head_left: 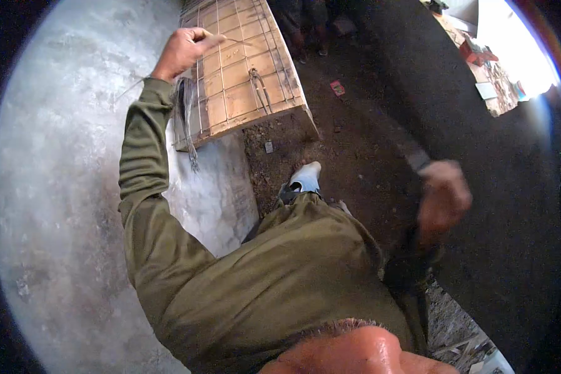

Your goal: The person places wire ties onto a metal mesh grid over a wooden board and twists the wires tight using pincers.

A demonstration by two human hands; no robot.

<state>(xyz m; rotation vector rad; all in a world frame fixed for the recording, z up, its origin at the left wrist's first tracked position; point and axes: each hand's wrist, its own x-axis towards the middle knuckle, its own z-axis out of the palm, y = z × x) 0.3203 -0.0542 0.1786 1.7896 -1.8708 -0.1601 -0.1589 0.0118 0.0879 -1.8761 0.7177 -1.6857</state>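
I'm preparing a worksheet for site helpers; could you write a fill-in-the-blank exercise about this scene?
1. The hand nearer the wire grid is the person's ____ one.
2. The pincer-like tool on the grid has ____ handles.
3. The more blurred hand is the person's ____ one.
Missing words: left; two; right.

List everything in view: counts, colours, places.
Platform: 1, tan wood, top centre
Wire grid: 1, brown, on platform
Pliers: 1, dark, on grid
Wire bundle: 1, grey, platform's left edge
Wall: 1, grey, left
Floor: 1, dark brown, centre
Packet: 1, red, on floor
Flat piece: 1, pale, on floor
Ledge: 1, brownish, top right
Block: 1, red, on ledge
Other person's legs: 2, dark, top centre
Rubble: count unclear, grey, bottom right
Garment: 1, olive, bottom centre
Foot: 1 clear, pale blue covering, centre
Left hand: 1, bare, over platform, pinching a thin strand
Right hand: 1, bare, blurred, right side
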